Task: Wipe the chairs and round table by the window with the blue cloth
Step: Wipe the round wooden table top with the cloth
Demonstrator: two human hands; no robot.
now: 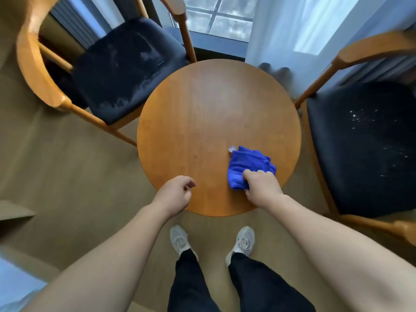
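Right hand (262, 184) grips the bunched blue cloth (249, 166) on the round table (202, 109), lower right of its top. Left hand (177, 194) hangs over the table's near edge, fingers loosely curled, holding nothing. One wooden chair (126, 64) stands upper left, a second chair (364, 143) at the right.

The right hand (262, 186) grips the blue cloth (249, 164) on the round table (202, 109), the left hand (174, 195) loosely curled nearby.

Both bare arms reach forward, hands low in front of the body.
The left hand (176, 194) hangs with fingers loosely curled, holding nothing; the right hand (262, 186) is palm down, fingers gripping the blue cloth (247, 166). The forearms spread wider apart toward the elbows.
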